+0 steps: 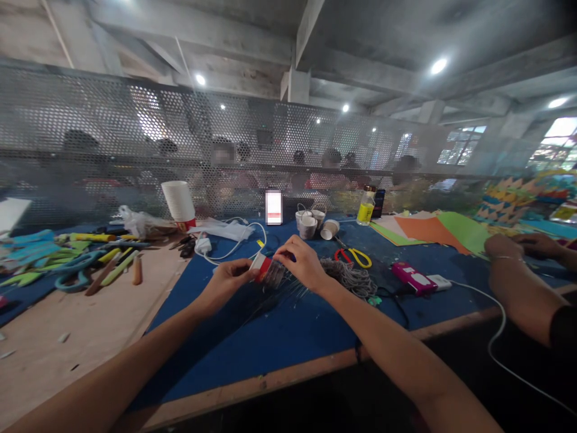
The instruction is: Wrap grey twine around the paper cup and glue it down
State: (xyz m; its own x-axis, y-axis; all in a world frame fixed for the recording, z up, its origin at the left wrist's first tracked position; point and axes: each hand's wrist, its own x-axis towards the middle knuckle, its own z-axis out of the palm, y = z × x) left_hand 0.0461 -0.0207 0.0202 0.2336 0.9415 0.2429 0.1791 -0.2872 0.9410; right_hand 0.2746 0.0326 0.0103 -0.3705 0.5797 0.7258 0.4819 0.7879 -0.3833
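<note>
Standing nested, likely to save room, white paper cups [178,203] rise at the back left of the bench [202,361]. To their right, the left hand [232,278], fingers nearly closed, pinches a red-and-white paper cup [262,266] tilted sideways above the bench, seemingly to steady it. The right hand [298,261] curls at its other side; whether it grips a strand, I cannot tell. Grey cord [354,278] lies beside that wrist, presumably handy.
</note>
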